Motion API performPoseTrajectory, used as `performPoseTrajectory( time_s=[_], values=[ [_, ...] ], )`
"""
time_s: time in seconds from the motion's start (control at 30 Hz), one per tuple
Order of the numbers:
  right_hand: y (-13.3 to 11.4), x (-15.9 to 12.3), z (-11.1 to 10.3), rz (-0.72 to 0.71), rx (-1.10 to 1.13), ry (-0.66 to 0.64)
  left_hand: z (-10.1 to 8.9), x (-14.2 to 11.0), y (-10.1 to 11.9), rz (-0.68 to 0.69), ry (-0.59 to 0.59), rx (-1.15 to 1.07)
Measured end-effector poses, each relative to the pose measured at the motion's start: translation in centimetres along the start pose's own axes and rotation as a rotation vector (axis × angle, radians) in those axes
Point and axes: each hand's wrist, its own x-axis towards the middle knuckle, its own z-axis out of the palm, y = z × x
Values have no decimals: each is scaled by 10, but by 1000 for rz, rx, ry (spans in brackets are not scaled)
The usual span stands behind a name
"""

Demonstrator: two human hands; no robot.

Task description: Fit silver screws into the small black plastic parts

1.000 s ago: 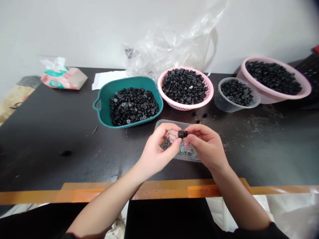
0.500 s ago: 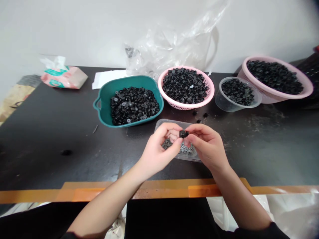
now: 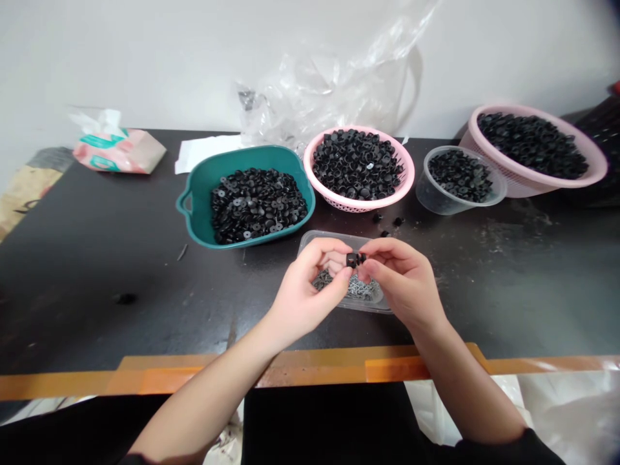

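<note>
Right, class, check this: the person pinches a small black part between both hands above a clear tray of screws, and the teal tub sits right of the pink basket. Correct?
No: the teal tub sits left of the pink basket, not right, as the head view shows. The rest stands.

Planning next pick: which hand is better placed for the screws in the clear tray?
Left, probably: the left hand sits over the screws, the right hand nearer the end of the tray. Both pinch the black part.
</note>
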Motion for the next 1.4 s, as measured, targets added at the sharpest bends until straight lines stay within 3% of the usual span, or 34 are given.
performPoseTrajectory(
  time_s=[0.53, 0.93, 1.4],
  values=[
    [-2, 0, 2, -28, -38, -4, 0, 0, 0, -6, 15, 30],
    [-5, -4, 1, -90, -249, 51, 2, 0, 1, -56, 24, 32],
    [-5, -5, 1, -82, -238, 71, 1, 1, 3, -33, 26, 68]
  ],
)
